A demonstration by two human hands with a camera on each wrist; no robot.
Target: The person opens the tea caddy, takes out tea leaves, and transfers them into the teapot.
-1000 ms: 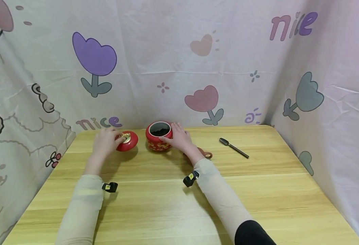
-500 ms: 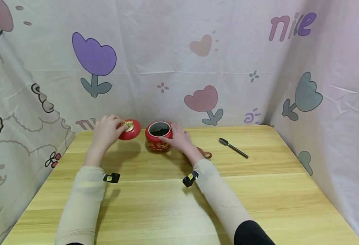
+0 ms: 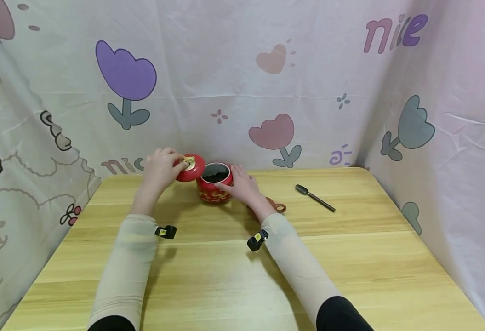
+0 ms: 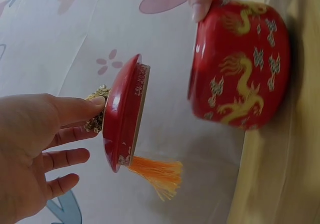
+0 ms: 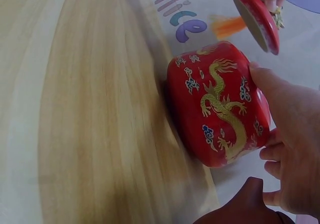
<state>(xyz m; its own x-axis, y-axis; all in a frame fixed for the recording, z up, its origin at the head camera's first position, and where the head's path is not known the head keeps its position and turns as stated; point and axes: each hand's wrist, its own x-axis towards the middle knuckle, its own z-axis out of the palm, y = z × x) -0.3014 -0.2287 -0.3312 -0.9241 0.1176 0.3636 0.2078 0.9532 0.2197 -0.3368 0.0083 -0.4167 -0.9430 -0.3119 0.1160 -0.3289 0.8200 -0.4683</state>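
My left hand [image 3: 161, 169] pinches the gold knob [image 4: 97, 108] of a round red lid [image 3: 195, 168] between thumb and fingers. The lid is in the air just left of the jar's mouth, and an orange tassel [image 4: 159, 176] hangs from it. A red jar [image 3: 213, 191] with gold dragons stands upright at the back of the table, its mouth uncovered and dark contents [image 3: 215, 176] inside. My right hand [image 3: 244, 185] holds the jar at its right side, thumb on the near rim and fingers round the far side.
Beside the jar, partly behind my right wrist, sits a small brown teapot [image 5: 245, 204], its loop handle [image 3: 281, 208] showing. Farther right a black scoop [image 3: 314, 197] lies on the wooden table [image 3: 225, 276]. A printed cloth [image 3: 209, 69] hangs behind the table's back edge.
My left hand has raised the lid from low on the left and brought it right, close to the jar's mouth. The right hand and the jar stay in place.
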